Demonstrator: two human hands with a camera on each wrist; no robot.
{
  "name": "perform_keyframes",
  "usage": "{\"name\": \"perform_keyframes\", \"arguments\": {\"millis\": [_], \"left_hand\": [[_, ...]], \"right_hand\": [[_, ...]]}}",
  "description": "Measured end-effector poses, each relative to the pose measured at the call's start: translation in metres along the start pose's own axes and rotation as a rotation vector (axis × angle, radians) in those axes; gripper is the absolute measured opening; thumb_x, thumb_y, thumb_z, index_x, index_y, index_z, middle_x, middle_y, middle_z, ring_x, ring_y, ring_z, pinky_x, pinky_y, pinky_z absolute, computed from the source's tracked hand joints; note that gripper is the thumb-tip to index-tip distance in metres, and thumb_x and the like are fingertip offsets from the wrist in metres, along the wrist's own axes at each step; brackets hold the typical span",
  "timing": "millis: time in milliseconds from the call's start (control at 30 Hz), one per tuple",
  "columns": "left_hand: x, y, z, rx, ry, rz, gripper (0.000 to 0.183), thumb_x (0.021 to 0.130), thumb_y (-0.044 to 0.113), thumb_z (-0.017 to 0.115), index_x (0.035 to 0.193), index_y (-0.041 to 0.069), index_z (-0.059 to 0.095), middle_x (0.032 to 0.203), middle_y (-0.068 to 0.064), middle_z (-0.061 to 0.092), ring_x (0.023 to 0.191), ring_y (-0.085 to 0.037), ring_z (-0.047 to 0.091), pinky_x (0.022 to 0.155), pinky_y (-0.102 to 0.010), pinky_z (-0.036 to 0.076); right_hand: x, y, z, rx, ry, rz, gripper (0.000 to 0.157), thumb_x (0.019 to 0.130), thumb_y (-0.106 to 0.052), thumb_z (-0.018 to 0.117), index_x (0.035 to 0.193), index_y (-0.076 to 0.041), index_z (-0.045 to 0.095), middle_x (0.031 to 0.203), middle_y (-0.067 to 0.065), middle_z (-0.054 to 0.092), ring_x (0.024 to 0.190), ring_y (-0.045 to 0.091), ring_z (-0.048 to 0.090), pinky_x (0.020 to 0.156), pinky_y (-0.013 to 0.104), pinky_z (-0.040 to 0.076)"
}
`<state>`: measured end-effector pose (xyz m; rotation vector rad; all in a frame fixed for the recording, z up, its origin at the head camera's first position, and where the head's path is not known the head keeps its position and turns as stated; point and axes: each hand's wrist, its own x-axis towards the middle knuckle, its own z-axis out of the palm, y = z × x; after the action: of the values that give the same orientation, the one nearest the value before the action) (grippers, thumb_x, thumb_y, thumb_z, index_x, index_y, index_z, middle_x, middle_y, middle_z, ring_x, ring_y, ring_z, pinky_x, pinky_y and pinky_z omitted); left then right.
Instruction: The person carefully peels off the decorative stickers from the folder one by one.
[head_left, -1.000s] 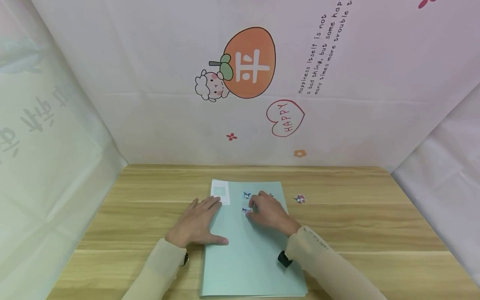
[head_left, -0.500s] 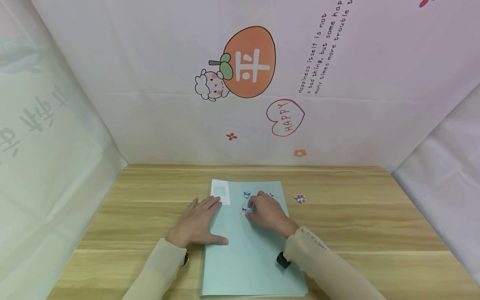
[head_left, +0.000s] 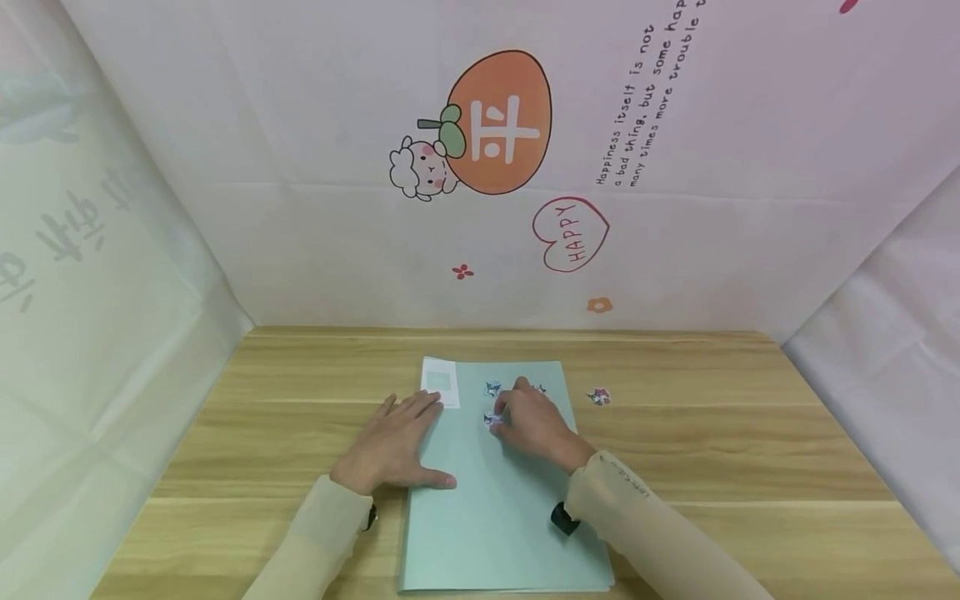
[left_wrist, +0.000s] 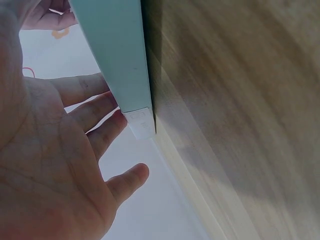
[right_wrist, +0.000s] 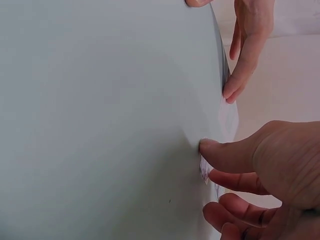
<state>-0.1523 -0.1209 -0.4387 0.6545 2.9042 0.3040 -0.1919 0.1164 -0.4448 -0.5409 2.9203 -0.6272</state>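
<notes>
A pale green folder (head_left: 495,517) lies on the wooden table, a white label (head_left: 442,385) at its upper left. My left hand (head_left: 393,446) rests spread on its left side; in the left wrist view, the straight fingers touch the folder's thick spine edge. My right hand (head_left: 536,423) is over the upper right, thumb and forefinger pinching a small cartoon sticker (head_left: 490,421) at the folder's surface. In the right wrist view, the thumb sits at one edge of this sticker (right_wrist: 204,169). Just above lies another blue sticker (head_left: 492,389). A third sticker (head_left: 540,389) is partly hidden behind the right hand.
A pinkish cartoon sticker (head_left: 599,397) lies on the wooden table (head_left: 712,433), right of the folder. White printed cloth (head_left: 337,250) stands behind the table and along both sides.
Both hands keep nearly the same places. The right wrist and sleeve have shifted very slightly left. The sticker at the right fingertips shows no clear movement.
</notes>
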Motion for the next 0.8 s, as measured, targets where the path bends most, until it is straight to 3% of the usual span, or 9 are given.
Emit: {"name": "perform_keyframes", "arguments": {"millis": [400,800], "left_hand": [[-0.0008,0.0000,0.0018,0.009,-0.002,0.004,0.113,0.070,0.077,0.075,0.153,0.007,0.044,0.161,-0.008,0.037,0.150,-0.027,0.030,0.122,-0.058,0.017],[-0.0002,0.0000,-0.0008,0.009,0.001,0.004,0.112,0.069,0.076,0.075,0.153,0.008,0.045,0.161,-0.008,0.038,0.149,-0.028,0.031,0.121,-0.059,0.018]], "right_hand": [[0.0001,0.0006,0.0033,0.000,-0.035,0.011,0.015,0.088,-0.020,0.081,0.094,-0.011,0.071,0.100,0.008,0.052,0.081,0.021,0.050,0.070,0.036,0.046],[-0.0040,-0.0034,0.0018,-0.032,0.050,-0.014,0.019,0.084,-0.021,0.085,0.098,-0.009,0.078,0.094,0.006,0.061,0.082,0.021,0.052,0.073,0.038,0.047]]}}
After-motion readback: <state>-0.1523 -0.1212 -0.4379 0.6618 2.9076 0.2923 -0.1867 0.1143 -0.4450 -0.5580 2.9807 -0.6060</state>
